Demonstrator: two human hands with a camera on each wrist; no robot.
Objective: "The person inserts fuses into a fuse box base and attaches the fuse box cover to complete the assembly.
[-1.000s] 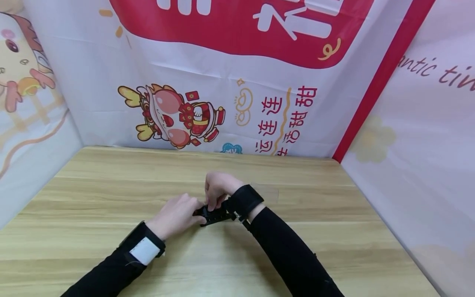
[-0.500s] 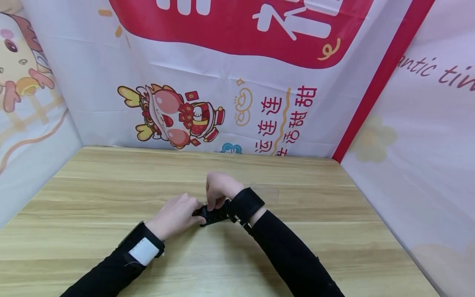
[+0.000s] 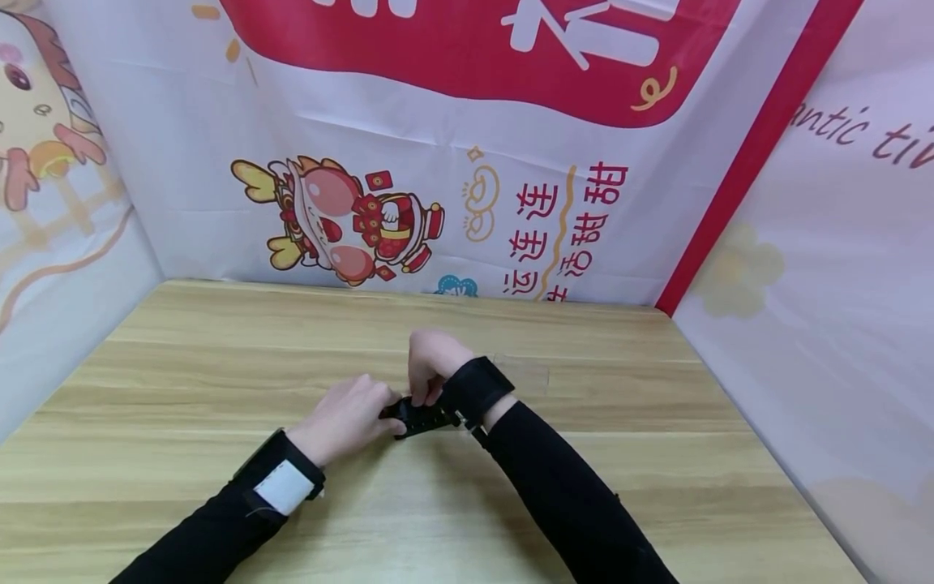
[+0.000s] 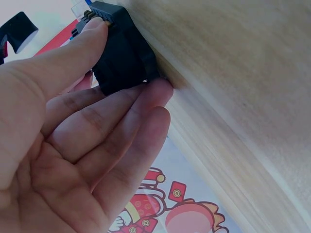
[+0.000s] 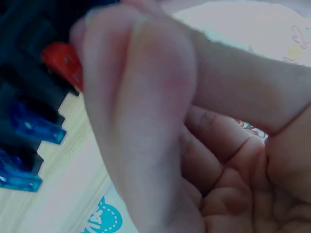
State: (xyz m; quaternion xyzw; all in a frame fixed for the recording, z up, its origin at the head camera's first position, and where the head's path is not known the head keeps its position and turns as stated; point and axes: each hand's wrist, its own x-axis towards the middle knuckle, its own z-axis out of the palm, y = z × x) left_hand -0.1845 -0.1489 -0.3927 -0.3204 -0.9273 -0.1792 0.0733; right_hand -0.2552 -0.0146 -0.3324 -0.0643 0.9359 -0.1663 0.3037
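Observation:
A black plastic block (image 3: 419,417) stands on the wooden table (image 3: 467,503) between both hands. My left hand (image 3: 350,418) grips its left end, with the thumb on small ribs and fingertips at its lower edge, as the left wrist view shows on the block (image 4: 121,56). Translucent blue pieces (image 5: 36,124) and a red piece (image 5: 63,63) stick out of the block in the right wrist view. Over its top, my right hand (image 3: 434,365) bends down with thumb and finger pinched together, close beside the red piece. What lies between those fingertips is hidden.
A thin clear sheet (image 3: 521,375) lies on the table just behind the right wristband (image 3: 477,389). Printed cloth walls (image 3: 394,122) border the table at the back and both sides.
The head view has tipped slightly, so the scene sits a little higher. Both hands keep their places on the block; the right fingers shift barely, if at all.

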